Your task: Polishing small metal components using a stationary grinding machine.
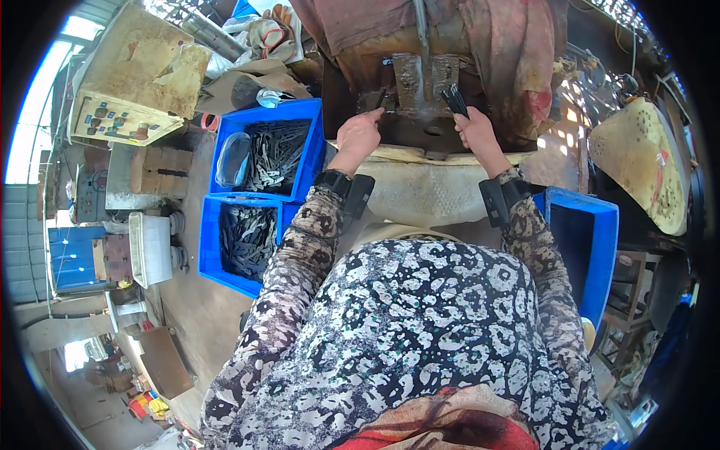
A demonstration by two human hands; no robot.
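Dark strips, probably stiff, slippery, best gripped mid-length, are clutched by the right hand; the left hand's hold cannot be told.

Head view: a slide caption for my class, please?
Right hand holds dark strips over a wet tray, blue bins on both sides.

Looks like a small metalworking workshop. Shows in the blue plastic bins heaped with flat metal pieces, the worn control box with its coloured knobs, and the stained machine bay hung with grimy cloth. Fits too with the bare floor, corrugated wall and work gloves.
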